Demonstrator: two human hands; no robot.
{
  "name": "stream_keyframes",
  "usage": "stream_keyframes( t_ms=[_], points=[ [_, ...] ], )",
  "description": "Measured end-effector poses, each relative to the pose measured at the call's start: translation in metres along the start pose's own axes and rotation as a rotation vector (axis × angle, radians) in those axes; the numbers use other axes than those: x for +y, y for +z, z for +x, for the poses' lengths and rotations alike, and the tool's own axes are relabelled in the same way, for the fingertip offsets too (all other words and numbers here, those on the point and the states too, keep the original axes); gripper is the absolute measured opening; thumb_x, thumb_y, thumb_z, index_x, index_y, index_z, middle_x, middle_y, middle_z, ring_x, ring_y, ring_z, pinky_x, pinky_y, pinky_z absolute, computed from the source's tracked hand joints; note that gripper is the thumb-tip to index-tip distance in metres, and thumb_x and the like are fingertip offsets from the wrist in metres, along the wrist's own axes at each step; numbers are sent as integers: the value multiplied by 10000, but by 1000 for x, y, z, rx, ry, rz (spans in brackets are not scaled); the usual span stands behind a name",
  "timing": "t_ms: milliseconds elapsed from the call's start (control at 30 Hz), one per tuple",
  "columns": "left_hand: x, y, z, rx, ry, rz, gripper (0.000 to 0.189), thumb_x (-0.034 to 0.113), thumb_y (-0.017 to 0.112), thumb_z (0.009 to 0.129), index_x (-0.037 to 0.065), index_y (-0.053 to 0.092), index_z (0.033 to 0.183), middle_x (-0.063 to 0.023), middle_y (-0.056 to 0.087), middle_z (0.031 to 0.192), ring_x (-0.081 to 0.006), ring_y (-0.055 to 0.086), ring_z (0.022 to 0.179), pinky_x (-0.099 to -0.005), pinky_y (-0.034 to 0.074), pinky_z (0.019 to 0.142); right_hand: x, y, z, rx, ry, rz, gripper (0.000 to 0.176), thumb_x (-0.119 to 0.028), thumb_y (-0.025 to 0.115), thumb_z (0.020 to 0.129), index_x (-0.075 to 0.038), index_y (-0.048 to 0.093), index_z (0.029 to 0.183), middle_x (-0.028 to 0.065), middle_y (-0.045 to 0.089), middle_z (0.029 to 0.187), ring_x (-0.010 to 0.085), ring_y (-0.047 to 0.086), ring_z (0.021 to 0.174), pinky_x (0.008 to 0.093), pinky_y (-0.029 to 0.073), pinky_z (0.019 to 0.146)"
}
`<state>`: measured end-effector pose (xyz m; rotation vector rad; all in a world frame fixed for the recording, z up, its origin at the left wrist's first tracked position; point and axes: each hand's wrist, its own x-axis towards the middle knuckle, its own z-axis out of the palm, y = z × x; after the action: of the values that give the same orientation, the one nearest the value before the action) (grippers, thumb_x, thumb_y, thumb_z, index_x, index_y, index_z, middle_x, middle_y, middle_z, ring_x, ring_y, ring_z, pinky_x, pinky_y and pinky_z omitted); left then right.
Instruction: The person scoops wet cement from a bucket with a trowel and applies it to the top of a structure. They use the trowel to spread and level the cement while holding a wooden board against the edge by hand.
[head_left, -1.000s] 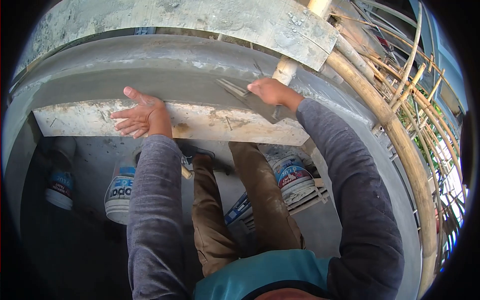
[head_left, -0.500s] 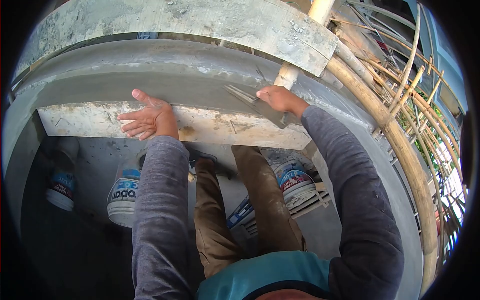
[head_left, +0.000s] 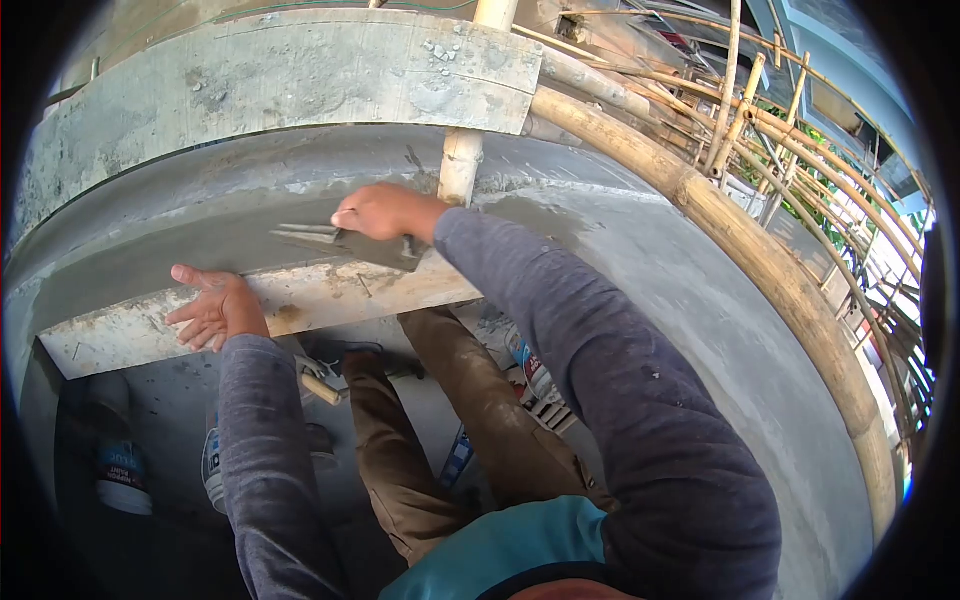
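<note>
Right hand [head_left: 385, 212] grips trowel [head_left: 340, 243], flat on wet cement [head_left: 180, 250]. Left hand [head_left: 213, 308] open, fingers spread, pressing board [head_left: 330, 300].

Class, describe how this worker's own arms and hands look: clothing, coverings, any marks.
Both arms wear long, plain, dark grey-blue fabric sleeves down to the wrists: left sleeve, right sleeve. The left hand and right hand are bare, without gloves.

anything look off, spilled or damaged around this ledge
Nothing broken. The right hand presses a trowel on wet plaster; the left hand rests on a cement-smeared board. Mortar crumbs lie scattered on the upper plank.
</note>
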<state>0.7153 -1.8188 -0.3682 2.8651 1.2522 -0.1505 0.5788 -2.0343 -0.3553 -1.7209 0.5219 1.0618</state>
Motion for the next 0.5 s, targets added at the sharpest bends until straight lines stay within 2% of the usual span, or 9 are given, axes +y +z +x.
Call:
stream_keyframes(
  t_ms=[67, 133, 267, 333, 400, 500],
  points=[
    [2, 7, 2, 17, 6, -12, 1088, 884, 179, 809, 93, 166, 1556, -303, 133, 1573, -460, 107, 1466, -622, 143, 1140, -15, -1, 3, 40, -42, -2, 448, -452, 461, 974, -93, 696, 1103, 174, 662, 1157, 382, 603, 1106, 485, 464, 941],
    [-6, 6, 5, 25, 16, -4, 1083, 884, 182, 810, 98, 168, 1556, -301, 137, 1573, -461, 108, 1465, -628, 140, 1138, -5, -12, -12, -14, 171, -66, 440, -440, 462, 978, -89, 696, 1103, 175, 662, 1155, 382, 607, 1098, 489, 468, 935],
    [-3, 9, 5, 43, -8, -35, 1084, 891, 198, 803, 110, 191, 1555, -297, 146, 1573, -466, 116, 1460, -635, 134, 1134, 103, -12, -57, 11, 285, -231, 448, -430, 453, 988, -72, 699, 1094, 180, 682, 1088, 377, 620, 1071, 467, 480, 900],
    [-1, 9, 4, 47, -3, -48, 1087, 895, 205, 799, 112, 200, 1553, -297, 149, 1572, -468, 122, 1457, -636, 134, 1133, 97, -18, -73, 26, 311, -260, 451, -431, 450, 987, -72, 699, 1096, 183, 684, 1080, 377, 621, 1064, 471, 477, 897],
    [-3, 7, 1, 59, 4, -43, 1092, 898, 214, 794, 111, 216, 1550, -297, 162, 1569, -466, 141, 1451, -635, 139, 1131, 54, -24, -79, -30, 171, -81, 449, -428, 453, 976, -73, 700, 1096, 186, 678, 1105, 379, 623, 1062, 479, 471, 897],
    [-1, 3, 2, 12, -10, -8, 1103, 903, 193, 791, 113, 156, 1559, -287, 135, 1580, -448, 80, 1476, -592, 112, 1163, -17, -5, -32, 38, 47, -57, 442, -424, 461, 963, -78, 702, 1093, 179, 674, 1131, 378, 622, 1075, 477, 476, 912]
  ],
)
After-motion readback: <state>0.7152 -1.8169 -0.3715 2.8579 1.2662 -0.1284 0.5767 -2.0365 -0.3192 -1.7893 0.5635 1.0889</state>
